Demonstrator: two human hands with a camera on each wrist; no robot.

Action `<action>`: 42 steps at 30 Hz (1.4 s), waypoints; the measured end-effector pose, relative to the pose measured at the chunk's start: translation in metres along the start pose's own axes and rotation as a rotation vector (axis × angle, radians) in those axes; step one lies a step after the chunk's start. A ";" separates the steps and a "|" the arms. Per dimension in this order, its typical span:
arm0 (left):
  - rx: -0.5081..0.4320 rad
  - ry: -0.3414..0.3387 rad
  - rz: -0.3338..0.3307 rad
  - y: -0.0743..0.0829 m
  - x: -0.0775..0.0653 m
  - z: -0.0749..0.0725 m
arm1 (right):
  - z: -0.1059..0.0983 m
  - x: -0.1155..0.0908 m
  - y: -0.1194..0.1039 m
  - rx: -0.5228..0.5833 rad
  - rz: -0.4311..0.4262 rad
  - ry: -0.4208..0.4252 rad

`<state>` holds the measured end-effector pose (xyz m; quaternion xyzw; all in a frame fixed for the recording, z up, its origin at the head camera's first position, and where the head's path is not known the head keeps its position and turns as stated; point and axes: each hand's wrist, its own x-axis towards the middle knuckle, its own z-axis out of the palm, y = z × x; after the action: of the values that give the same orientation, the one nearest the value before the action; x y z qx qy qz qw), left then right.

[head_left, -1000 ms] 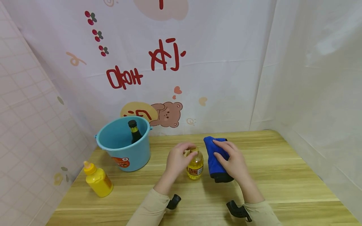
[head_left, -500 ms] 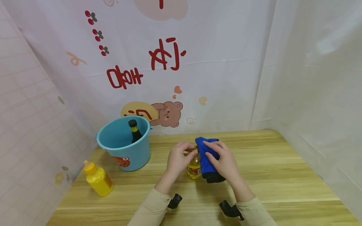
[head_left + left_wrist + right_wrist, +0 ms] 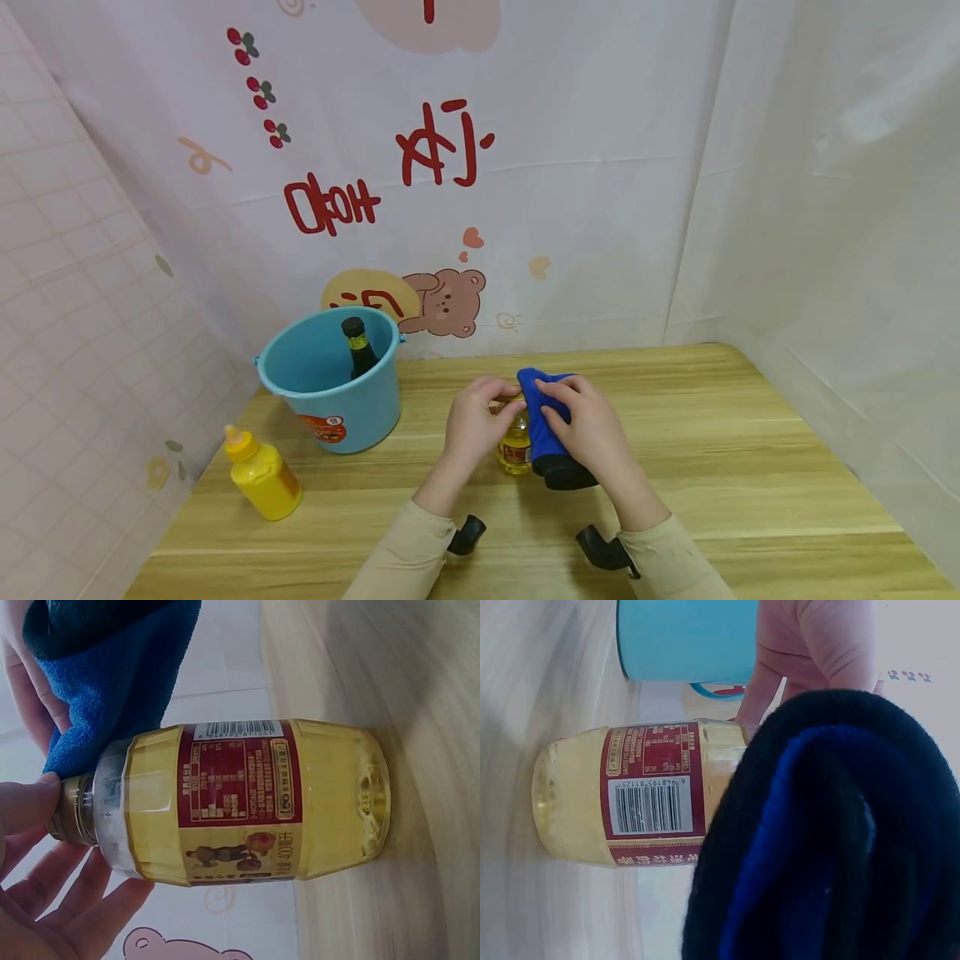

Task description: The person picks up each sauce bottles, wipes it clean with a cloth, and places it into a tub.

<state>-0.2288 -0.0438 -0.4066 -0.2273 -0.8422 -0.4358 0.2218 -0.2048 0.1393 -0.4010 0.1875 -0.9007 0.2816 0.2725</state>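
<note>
Well, starting at the left of the wood-grain table (image 3: 750, 467), I see a yellow squeeze bottle (image 3: 268, 487) with a pale nozzle, standing on its own near the edge. Just behind it and to the right sits a light-blue plastic bucket (image 3: 363, 421) with an orange-red sticker on its front; inside, a dark glass bottle (image 3: 362, 354) with a black cap leans toward the bucket's right side, its neck showing above the rim. On the white curtain (image 3: 585, 225) behind hang red characters and a printed brown bear (image 3: 450, 305). Next comes the person's left hand (image 3: 474, 421), only partly closed: thumb and fingers curve round the cap of a small clear bottle of golden cooking oil (image 3: 514, 447) — upright on the table, roughly in the middle, its maroon label and barcode showing. Right beside it, touching the bottle near the cap, is a folded blue towel (image 3: 545, 429) with black edging. Then the right hand (image 3: 594, 427) — fingers bent, a gap left between forefinger and thumb — grips that towel from the right side. Beige sleeves (image 3: 408, 546) end at both wrists, each with a black mount (image 3: 467, 536) beside the cuff.
</note>
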 end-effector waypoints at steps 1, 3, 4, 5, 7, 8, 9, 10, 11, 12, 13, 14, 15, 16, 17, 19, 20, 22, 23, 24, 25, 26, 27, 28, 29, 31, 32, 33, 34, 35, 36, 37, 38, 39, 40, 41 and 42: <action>-0.001 0.001 0.002 0.000 0.000 0.000 | 0.000 0.000 0.000 -0.007 0.003 -0.003; -0.002 0.003 0.003 0.000 0.000 0.000 | 0.000 0.001 -0.001 -0.017 0.005 -0.006; -0.003 0.003 0.002 0.000 0.000 0.000 | 0.000 0.001 -0.001 -0.023 0.003 -0.008; -0.002 0.003 0.002 0.000 0.000 0.000 | 0.000 0.002 -0.001 -0.030 0.004 -0.012; -0.001 0.002 0.000 0.001 0.000 -0.001 | 0.000 0.002 -0.002 -0.045 0.003 -0.021; 0.000 0.001 -0.002 0.001 0.000 -0.001 | -0.001 0.002 -0.002 -0.055 -0.001 -0.027; 0.001 0.001 -0.003 0.001 0.000 -0.001 | -0.001 0.002 -0.002 -0.066 -0.005 -0.031; 0.002 0.002 -0.002 0.001 0.000 -0.001 | -0.001 0.002 -0.001 -0.078 -0.012 -0.037; 0.003 0.003 -0.001 0.002 0.000 -0.001 | -0.001 0.002 -0.001 -0.092 -0.021 -0.043; 0.002 0.005 0.001 0.002 -0.001 0.000 | -0.001 0.001 0.000 -0.114 -0.036 -0.048; 0.003 0.007 0.003 0.002 -0.001 0.000 | 0.000 0.001 0.001 -0.137 -0.049 -0.052; 0.003 0.009 0.006 0.001 -0.001 0.000 | 0.001 0.000 0.002 -0.155 -0.061 -0.057; 0.004 0.012 0.008 0.001 -0.002 0.000 | 0.001 -0.002 0.003 -0.169 -0.070 -0.060; 0.007 0.013 0.009 0.001 -0.002 0.001 | 0.002 -0.003 0.005 -0.179 -0.077 -0.063; 0.008 0.015 0.010 0.001 -0.002 0.001 | 0.003 -0.004 0.006 -0.185 -0.082 -0.065; 0.013 0.019 0.013 0.001 -0.003 0.002 | 0.004 -0.006 0.009 -0.168 -0.076 -0.066; 0.014 0.021 0.014 0.001 -0.003 0.002 | 0.005 -0.007 0.011 -0.148 -0.071 -0.064; 0.015 0.025 0.018 0.001 -0.003 0.002 | 0.006 -0.007 0.014 -0.108 -0.061 -0.062; 0.014 0.027 0.021 0.001 -0.003 0.003 | 0.006 -0.008 0.015 -0.087 -0.054 -0.060; 0.012 0.029 0.025 0.000 -0.002 0.003 | 0.007 -0.008 0.017 -0.065 -0.044 -0.062; 0.012 0.031 0.028 0.000 -0.002 0.003 | 0.007 -0.008 0.018 -0.048 -0.034 -0.065; 0.011 0.032 0.029 0.000 -0.002 0.003 | 0.007 -0.008 0.020 -0.032 -0.022 -0.072; 0.012 0.032 0.030 0.000 -0.002 0.003 | 0.008 -0.009 0.021 -0.021 -0.007 -0.080; 0.012 0.033 0.030 0.000 -0.002 0.003 | 0.008 -0.009 0.022 -0.009 0.009 -0.091; 0.012 0.033 0.030 0.000 -0.002 0.003 | 0.009 -0.010 0.023 -0.001 0.027 -0.104; 0.014 0.032 0.027 0.000 -0.002 0.003 | 0.010 -0.011 0.026 0.011 0.059 -0.134; 0.015 0.031 0.026 0.000 -0.002 0.003 | 0.011 -0.011 0.027 0.018 0.076 -0.151; 0.017 0.032 0.024 0.000 -0.002 0.003 | 0.011 -0.012 0.028 0.025 0.092 -0.166; 0.019 0.031 0.023 0.001 -0.002 0.003 | 0.012 -0.013 0.029 0.031 0.106 -0.183; 0.020 0.030 0.021 0.001 -0.002 0.003 | 0.013 -0.014 0.030 0.033 0.119 -0.198; 0.023 0.030 0.020 0.001 -0.002 0.003 | 0.015 -0.015 0.030 0.036 0.132 -0.212; 0.025 0.029 0.019 0.001 -0.002 0.003 | 0.016 -0.015 0.032 0.037 0.143 -0.225; 0.028 0.028 0.018 0.001 -0.002 0.003 | 0.017 -0.016 0.033 0.038 0.155 -0.237; 0.029 0.027 0.017 0.001 -0.002 0.002 | 0.019 -0.017 0.033 0.038 0.165 -0.245; 0.030 0.026 0.017 0.001 -0.002 0.002 | 0.020 -0.017 0.034 0.035 0.172 -0.254; 0.032 0.025 0.016 0.001 -0.002 0.002 | 0.021 -0.017 0.035 0.030 0.177 -0.260; 0.035 0.025 0.015 0.001 -0.002 0.002 | 0.022 -0.017 0.035 0.022 0.180 -0.267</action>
<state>-0.2268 -0.0416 -0.4081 -0.2240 -0.8452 -0.4220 0.2395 -0.2171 0.1561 -0.4404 0.1447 -0.9389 0.2875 0.1221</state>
